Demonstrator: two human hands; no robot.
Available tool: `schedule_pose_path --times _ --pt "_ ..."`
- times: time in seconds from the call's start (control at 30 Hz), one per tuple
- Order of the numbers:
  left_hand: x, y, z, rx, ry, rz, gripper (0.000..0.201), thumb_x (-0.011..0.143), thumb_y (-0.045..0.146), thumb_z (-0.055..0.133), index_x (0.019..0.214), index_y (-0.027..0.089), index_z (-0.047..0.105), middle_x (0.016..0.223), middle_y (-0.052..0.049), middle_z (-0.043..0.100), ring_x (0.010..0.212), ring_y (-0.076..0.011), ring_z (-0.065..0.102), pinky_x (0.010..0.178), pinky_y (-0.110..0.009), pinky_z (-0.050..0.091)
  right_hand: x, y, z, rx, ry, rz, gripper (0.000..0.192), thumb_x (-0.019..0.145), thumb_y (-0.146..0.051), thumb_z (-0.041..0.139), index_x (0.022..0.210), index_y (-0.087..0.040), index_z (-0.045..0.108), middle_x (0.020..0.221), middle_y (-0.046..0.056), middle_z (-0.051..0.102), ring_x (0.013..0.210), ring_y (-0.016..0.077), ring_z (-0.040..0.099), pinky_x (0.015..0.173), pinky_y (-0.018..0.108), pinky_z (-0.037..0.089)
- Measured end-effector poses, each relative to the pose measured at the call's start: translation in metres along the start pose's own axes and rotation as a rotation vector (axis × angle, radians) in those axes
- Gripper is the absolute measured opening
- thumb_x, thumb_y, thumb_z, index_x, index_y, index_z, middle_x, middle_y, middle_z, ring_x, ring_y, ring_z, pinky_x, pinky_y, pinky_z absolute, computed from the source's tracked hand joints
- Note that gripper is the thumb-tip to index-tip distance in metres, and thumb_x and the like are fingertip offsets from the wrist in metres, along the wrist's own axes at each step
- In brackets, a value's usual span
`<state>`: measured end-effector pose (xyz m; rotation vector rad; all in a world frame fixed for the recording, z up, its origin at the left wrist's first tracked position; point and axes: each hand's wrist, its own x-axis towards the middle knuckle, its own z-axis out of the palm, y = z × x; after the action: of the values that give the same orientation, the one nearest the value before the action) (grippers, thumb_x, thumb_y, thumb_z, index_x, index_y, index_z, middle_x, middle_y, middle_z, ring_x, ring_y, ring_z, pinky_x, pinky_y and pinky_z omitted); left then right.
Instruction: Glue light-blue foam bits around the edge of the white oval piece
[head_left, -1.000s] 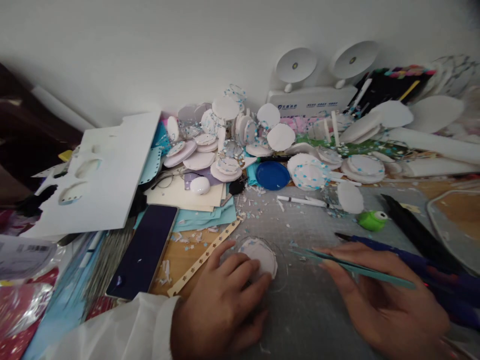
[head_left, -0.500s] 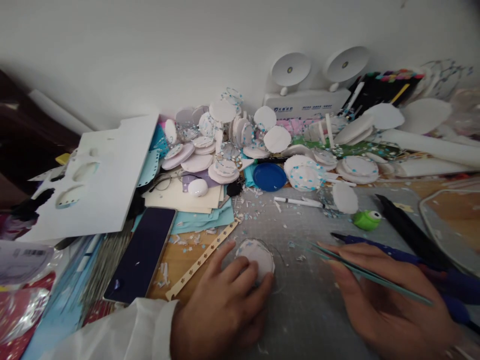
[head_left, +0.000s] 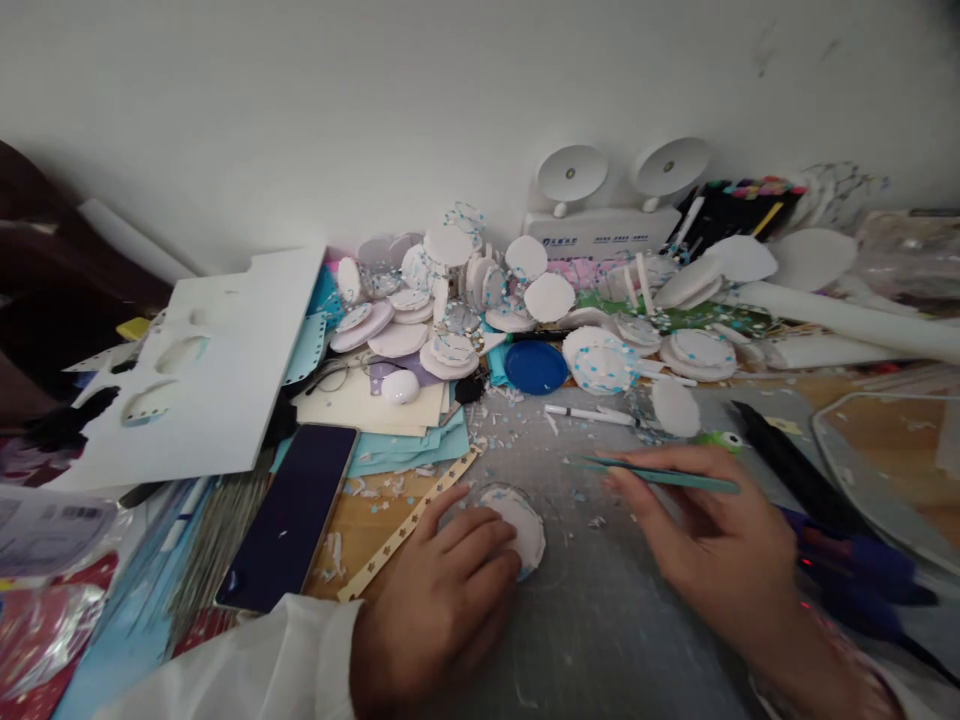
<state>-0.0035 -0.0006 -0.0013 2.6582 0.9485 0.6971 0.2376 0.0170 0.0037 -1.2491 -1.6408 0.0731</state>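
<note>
Working at a wooden table (head_left: 386, 492) pushed against a pale wall (head_left: 300, 120); a grey cutting mat (head_left: 600, 620), littered with paper scraps, covers its near middle. Far edge crowded with white discs (head_left: 549, 298) and blue-dotted trims; a blue lid (head_left: 535, 368) sits at the mat's far edge. Phone (head_left: 289, 515) and star-punched strip (head_left: 409, 525) off the mat's left edge; glue gun (head_left: 855, 575) toward the right edge.

White disc (head_left: 529, 525) lies near the mat's left edge. Left hand (head_left: 442, 590): fingers bent over the disc's near-left rim, little finger held apart; cannot tell whether they clamp it. Right hand (head_left: 712, 545): thumb and fingers pinched on green tweezers (head_left: 667, 475), tips above the mat; too blurred to tell if anything sits between them.

Against half a second ago: tweezers have shifted leftward and nearer the mat's far edge; green figure (head_left: 724, 440), fully visible then, is now partly behind the right hand. Left fingers have drawn back, baring more disc.

Writing: blue characters on the twin-lamp unit (head_left: 604, 228) at the far edge, too small to read; barcode label (head_left: 56, 525) by the left edge, illegible.
</note>
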Motion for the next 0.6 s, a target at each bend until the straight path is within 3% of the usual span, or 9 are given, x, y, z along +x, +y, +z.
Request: schedule_pose_path --times 0.13,0.33,0.47,0.6 --pt "-0.002 0.0 -0.006 -0.052 0.0 0.074 0.039 0.082 0.008 0.049 0.119 0.015 0.06 0.119 -0.01 0.073 0.115 -0.0248 0.064 0.115 -0.048 0.033 0.013 0.001 0.023 0.035 -0.114 -0.008 0.005 0.088 -0.019 0.066 0.088 -0.024 0.063 0.076 0.0 0.072 0.067 0.0162 0.071 0.06 0.026 0.058" --pt "-0.007 0.002 -0.002 -0.131 0.148 0.099 0.046 0.075 0.013 0.047 0.12 0.016 0.058 0.114 -0.01 0.073 0.107 -0.0257 0.065 0.11 -0.049 0.035 0.023 0.005 0.051 0.026 -0.232 -0.005 0.006 0.086 -0.017 0.062 0.084 -0.023 0.062 0.071 -0.001 0.072 0.059 0.016 0.07 0.054 0.024 0.054" --pt "-0.007 0.0 -0.002 -0.116 0.137 0.088 0.044 0.075 0.012 0.048 0.117 0.015 0.059 0.112 -0.01 0.073 0.105 -0.0244 0.065 0.108 -0.047 0.036 0.024 0.007 0.055 0.027 -0.231 0.005 0.004 0.086 -0.018 0.062 0.085 -0.022 0.062 0.072 0.0 0.072 0.06 0.0165 0.071 0.053 0.025 0.054" --pt "-0.009 -0.002 0.001 -0.142 0.185 0.05 0.043 0.075 0.014 0.048 0.118 0.016 0.058 0.11 -0.009 0.072 0.102 -0.0247 0.064 0.107 -0.047 0.036 0.028 0.003 0.043 0.043 -0.144 0.012 0.003 0.088 -0.023 0.064 0.085 -0.024 0.063 0.075 0.001 0.071 0.064 0.0172 0.07 0.056 0.027 0.057"
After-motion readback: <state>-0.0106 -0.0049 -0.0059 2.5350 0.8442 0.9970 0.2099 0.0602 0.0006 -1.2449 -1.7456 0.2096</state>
